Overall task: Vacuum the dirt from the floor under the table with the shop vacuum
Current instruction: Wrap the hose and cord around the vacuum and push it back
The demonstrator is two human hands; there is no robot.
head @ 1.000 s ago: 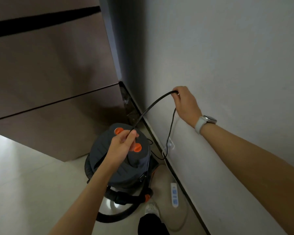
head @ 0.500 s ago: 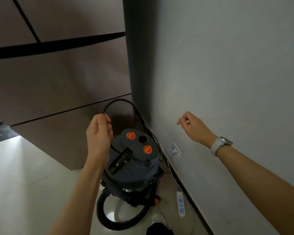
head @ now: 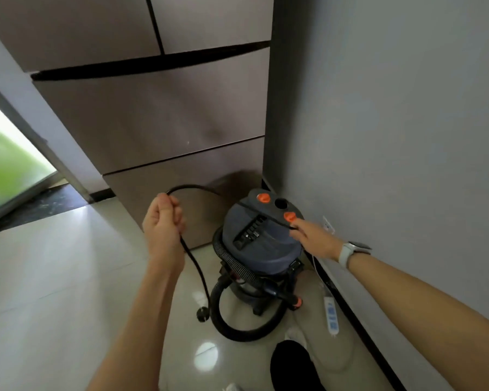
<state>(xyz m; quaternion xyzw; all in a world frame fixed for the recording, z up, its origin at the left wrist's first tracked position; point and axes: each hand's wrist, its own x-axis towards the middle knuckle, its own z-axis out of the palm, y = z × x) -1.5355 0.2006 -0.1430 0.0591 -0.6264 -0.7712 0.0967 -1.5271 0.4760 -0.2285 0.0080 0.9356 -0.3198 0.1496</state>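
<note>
No vacuuming has begun: the black power cord of the grey, orange-knobbed shop vacuum is clenched in the left hand and apparently pinched by the right hand, its plug dangling unplugged.

We see a glossy pale tile floor, brown panelled cabinet, grey wall with dark baseboard — bright doorway left.

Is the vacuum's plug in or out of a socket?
Out: the plug dangles free on its cord below the left hand.
</note>
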